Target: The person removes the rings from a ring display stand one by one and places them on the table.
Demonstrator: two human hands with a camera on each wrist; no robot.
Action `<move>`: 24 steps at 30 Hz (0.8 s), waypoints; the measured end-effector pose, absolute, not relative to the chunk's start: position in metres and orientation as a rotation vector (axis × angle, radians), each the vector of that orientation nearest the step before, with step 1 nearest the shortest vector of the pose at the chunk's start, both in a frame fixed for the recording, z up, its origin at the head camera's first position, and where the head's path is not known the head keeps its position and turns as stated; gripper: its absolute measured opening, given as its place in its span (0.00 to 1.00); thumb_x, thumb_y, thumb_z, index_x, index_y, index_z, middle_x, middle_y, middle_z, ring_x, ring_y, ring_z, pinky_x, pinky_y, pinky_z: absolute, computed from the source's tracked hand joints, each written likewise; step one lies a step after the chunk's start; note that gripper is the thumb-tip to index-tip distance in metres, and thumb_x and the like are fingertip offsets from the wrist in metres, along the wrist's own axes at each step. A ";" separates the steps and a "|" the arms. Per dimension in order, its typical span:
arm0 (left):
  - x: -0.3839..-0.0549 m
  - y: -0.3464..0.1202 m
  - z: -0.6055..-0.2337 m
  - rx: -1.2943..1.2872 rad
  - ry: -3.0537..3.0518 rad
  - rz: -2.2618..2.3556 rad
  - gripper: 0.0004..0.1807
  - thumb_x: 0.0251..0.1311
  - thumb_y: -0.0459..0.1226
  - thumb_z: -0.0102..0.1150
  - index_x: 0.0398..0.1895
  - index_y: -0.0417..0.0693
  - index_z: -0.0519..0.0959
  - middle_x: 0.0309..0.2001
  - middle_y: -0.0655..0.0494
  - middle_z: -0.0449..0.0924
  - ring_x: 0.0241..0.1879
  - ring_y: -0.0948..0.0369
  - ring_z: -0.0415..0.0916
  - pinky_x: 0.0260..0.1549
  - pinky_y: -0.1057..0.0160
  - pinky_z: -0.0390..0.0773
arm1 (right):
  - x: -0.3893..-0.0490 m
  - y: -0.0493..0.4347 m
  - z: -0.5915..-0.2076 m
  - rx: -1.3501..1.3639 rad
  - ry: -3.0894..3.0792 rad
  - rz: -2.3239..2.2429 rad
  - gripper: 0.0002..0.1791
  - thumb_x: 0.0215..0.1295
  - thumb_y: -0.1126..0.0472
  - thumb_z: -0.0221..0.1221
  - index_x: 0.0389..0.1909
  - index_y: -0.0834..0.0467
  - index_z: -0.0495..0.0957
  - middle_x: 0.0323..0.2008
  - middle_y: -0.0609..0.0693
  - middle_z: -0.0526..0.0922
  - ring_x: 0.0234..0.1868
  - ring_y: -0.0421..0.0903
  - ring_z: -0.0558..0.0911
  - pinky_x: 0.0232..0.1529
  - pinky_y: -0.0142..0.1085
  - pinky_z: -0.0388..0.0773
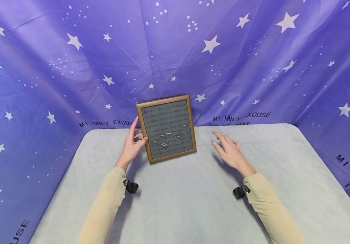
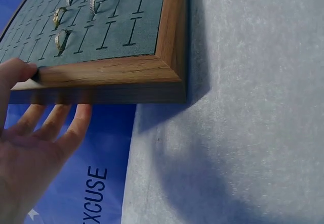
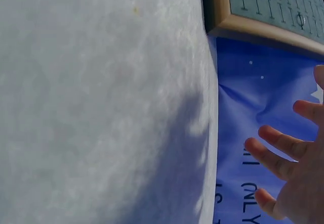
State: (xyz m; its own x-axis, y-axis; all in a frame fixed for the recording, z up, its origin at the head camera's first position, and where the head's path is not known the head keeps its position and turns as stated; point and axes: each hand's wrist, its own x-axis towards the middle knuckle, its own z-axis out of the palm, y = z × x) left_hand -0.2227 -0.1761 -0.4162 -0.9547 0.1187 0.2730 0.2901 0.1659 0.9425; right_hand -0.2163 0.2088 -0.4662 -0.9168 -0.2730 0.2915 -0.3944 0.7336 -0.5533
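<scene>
A wood-framed ring display board (image 1: 168,115) stands tilted near the back of the table, its dark grey slotted face toward me. Several rings (image 1: 164,144) sit in its lower slots, gold and silver in tone. My left hand (image 1: 131,144) grips the frame's left side, thumb on the front edge and the other fingers behind. In the left wrist view, the thumb (image 2: 19,71) presses the wooden rim close to a gold ring (image 2: 61,40). Off to the right of the board, my right hand (image 1: 230,152) hovers over the table, fingers spread and holding nothing.
A pale grey cloth covers the table (image 1: 181,203). Purple curtain (image 1: 168,51) with white stars and lettering hangs behind and on both sides, close to the table's back edge. A small black device (image 1: 131,186) sits on the left wrist, another (image 1: 241,192) on the right.
</scene>
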 end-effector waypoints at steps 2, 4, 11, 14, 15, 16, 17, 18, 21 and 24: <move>-0.221 -0.176 -0.416 -0.406 -2.284 -1.911 0.46 0.60 0.20 0.55 0.78 0.50 0.45 0.67 0.37 0.58 0.58 0.44 0.64 0.51 0.57 0.75 | -0.217 0.205 -0.465 0.545 -2.741 0.954 0.29 0.76 0.49 0.45 0.72 0.55 0.58 0.57 0.63 0.73 0.52 0.59 0.76 0.59 0.60 0.51; -0.219 -0.176 -0.418 -0.403 -2.277 -1.914 0.47 0.60 0.20 0.55 0.78 0.50 0.45 0.65 0.35 0.60 0.56 0.43 0.66 0.48 0.61 0.76 | -0.218 0.201 -0.462 0.561 -2.738 0.974 0.29 0.76 0.49 0.45 0.73 0.54 0.58 0.57 0.63 0.73 0.52 0.59 0.76 0.59 0.60 0.52; -0.215 -0.175 -0.425 -0.417 -2.238 -1.943 0.48 0.61 0.20 0.55 0.78 0.50 0.43 0.67 0.37 0.56 0.55 0.46 0.64 0.50 0.52 0.73 | -0.225 0.181 -0.458 0.630 -2.656 1.107 0.27 0.75 0.52 0.47 0.71 0.55 0.61 0.54 0.61 0.75 0.50 0.57 0.77 0.55 0.56 0.64; -0.215 -0.173 -0.427 -0.423 -2.219 -1.958 0.47 0.61 0.20 0.54 0.78 0.50 0.42 0.63 0.34 0.60 0.53 0.45 0.66 0.49 0.56 0.74 | -0.231 0.171 -0.455 0.661 -2.543 1.211 0.23 0.73 0.58 0.51 0.66 0.60 0.67 0.48 0.58 0.78 0.46 0.53 0.78 0.51 0.52 0.72; -0.215 -0.173 -0.427 -0.425 -2.212 -1.965 0.47 0.61 0.20 0.54 0.78 0.50 0.42 0.62 0.34 0.62 0.53 0.44 0.67 0.48 0.58 0.74 | -0.233 0.168 -0.453 0.666 -2.502 1.249 0.21 0.72 0.60 0.53 0.63 0.62 0.69 0.46 0.58 0.79 0.45 0.52 0.78 0.50 0.50 0.74; -0.216 -0.173 -0.428 -0.426 -2.207 -1.971 0.47 0.61 0.20 0.54 0.78 0.50 0.42 0.60 0.33 0.64 0.52 0.44 0.67 0.47 0.60 0.75 | -0.236 0.165 -0.452 0.672 -2.465 1.278 0.20 0.71 0.63 0.54 0.61 0.64 0.71 0.45 0.57 0.80 0.44 0.52 0.78 0.50 0.49 0.75; -0.216 -0.173 -0.429 -0.424 -2.204 -1.977 0.47 0.62 0.20 0.53 0.78 0.50 0.41 0.58 0.32 0.65 0.51 0.44 0.68 0.46 0.62 0.75 | -0.238 0.162 -0.451 0.673 -2.435 1.301 0.19 0.70 0.65 0.55 0.59 0.65 0.72 0.43 0.57 0.80 0.43 0.51 0.78 0.49 0.48 0.75; -0.217 -0.173 -0.430 -0.421 -2.201 -1.985 0.47 0.62 0.20 0.53 0.78 0.51 0.41 0.57 0.32 0.67 0.51 0.45 0.69 0.46 0.63 0.75 | -0.240 0.159 -0.449 0.673 -2.413 1.322 0.17 0.69 0.66 0.55 0.57 0.65 0.73 0.42 0.57 0.80 0.42 0.51 0.78 0.48 0.47 0.76; -0.218 -0.175 -0.435 -0.403 -2.192 -2.049 0.47 0.63 0.21 0.52 0.78 0.56 0.41 0.55 0.35 0.67 0.45 0.51 0.74 0.40 0.66 0.77 | -0.243 0.149 -0.443 0.679 -2.351 1.391 0.15 0.65 0.71 0.56 0.52 0.69 0.75 0.38 0.58 0.80 0.39 0.51 0.79 0.43 0.46 0.77; -0.216 -0.176 -0.437 -0.372 -2.194 -2.123 0.48 0.65 0.22 0.52 0.78 0.59 0.40 0.54 0.39 0.67 0.38 0.58 0.77 0.35 0.67 0.79 | -0.249 0.140 -0.442 0.689 -2.306 1.446 0.14 0.63 0.73 0.58 0.50 0.70 0.77 0.36 0.59 0.80 0.36 0.52 0.78 0.39 0.45 0.78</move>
State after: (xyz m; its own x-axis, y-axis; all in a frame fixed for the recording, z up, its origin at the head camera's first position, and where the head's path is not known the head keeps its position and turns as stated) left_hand -0.2155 -0.1761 -0.4370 -0.9686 0.1266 0.2139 0.2180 0.0190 0.9758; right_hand -0.2490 0.1400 -0.4424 -0.8277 -0.2231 0.5149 -0.5607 0.3674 -0.7420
